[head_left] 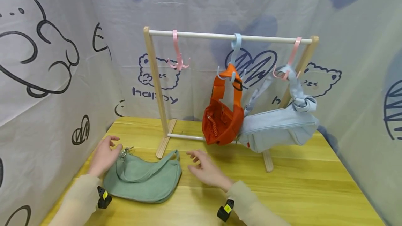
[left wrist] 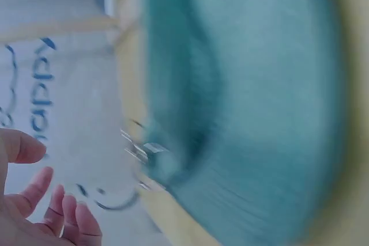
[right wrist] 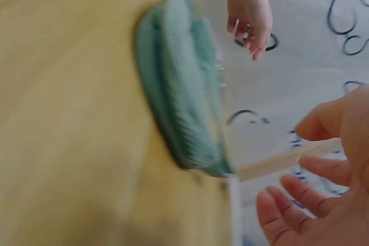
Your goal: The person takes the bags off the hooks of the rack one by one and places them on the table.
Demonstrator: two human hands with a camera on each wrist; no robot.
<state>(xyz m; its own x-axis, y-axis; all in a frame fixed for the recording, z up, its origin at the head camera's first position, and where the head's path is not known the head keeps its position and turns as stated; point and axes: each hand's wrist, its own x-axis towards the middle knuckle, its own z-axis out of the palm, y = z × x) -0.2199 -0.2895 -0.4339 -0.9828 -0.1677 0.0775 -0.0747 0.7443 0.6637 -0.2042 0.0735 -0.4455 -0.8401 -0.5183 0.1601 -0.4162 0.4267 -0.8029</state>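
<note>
A sage green shoulder bag point(head_left: 147, 187) lies flat on the wooden table, its strap looped over its front and a metal ring and clasp point(head_left: 124, 152) at its upper left corner. My left hand point(head_left: 105, 155) hovers by that corner with relaxed, slightly bent fingers and nothing in them. To the right of the bag, my right hand point(head_left: 205, 168) is held above the table, fingers loosely spread and holding nothing. The left wrist view shows the green bag point(left wrist: 259, 96) close and blurred, apart from the left fingers. In the right wrist view, both hands appear away from the bag point(right wrist: 181, 84).
Behind the bag stands a rack with a white top rail point(head_left: 207, 35) and wooden posts. A pink hook point(head_left: 178, 53) hangs bare at left. An orange bag point(head_left: 223, 121) hangs from a blue hook, and a light blue bag point(head_left: 279, 128) from another pink hook point(head_left: 293, 55).
</note>
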